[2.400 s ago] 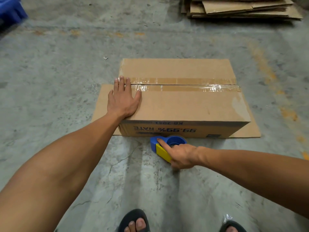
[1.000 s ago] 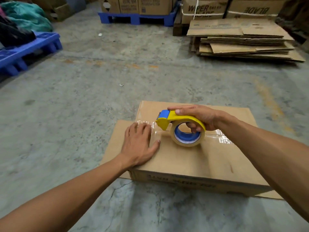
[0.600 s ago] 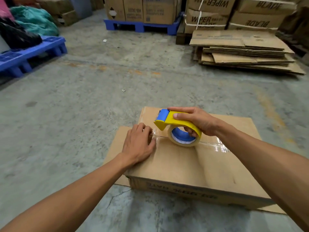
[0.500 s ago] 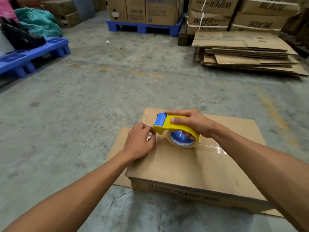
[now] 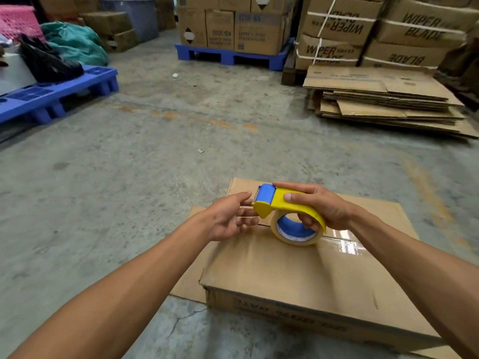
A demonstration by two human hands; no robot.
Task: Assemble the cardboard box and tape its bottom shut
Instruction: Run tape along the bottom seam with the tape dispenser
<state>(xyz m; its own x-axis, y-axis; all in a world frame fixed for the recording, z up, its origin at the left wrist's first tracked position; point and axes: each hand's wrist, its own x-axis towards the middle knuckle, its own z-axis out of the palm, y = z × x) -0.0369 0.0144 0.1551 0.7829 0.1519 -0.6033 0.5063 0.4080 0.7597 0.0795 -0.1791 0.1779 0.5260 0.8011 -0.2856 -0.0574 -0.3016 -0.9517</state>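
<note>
A brown rectangular cardboard box (image 5: 305,275) lies on the grey concrete floor (image 5: 129,177), resting on a flat sheet of brown cardboard (image 5: 191,281) that pokes out at its left side. A shiny strip of clear packing tape (image 5: 344,242) runs along the seam on the box's upper face.

The right hand (image 5: 315,207) grips a yellow and blue plastic tape dispenser (image 5: 282,208), fingers over its yellow top and thumb curled under through the blue core of the tan tape roll (image 5: 295,231). The roll sits just at the box's top surface, over the seam, near the box's left end.

The left hand (image 5: 230,218) is raised beside the dispenser's blue front end, fingers reaching toward the cutter. It looks as if thumb and fingertips are pinching the tape's free end there, though the blur makes that hard to confirm.

Further back on the right sits a stack of flattened brown cardboard sheets (image 5: 388,104), with strapped cartons printed "WIPER BLADE" (image 5: 375,29) behind it. More brown cartons stand on a blue plastic pallet (image 5: 233,55) at centre back. On the left, another blue pallet (image 5: 57,92) carries a black bag (image 5: 46,60) and a green bundle (image 5: 75,42).
</note>
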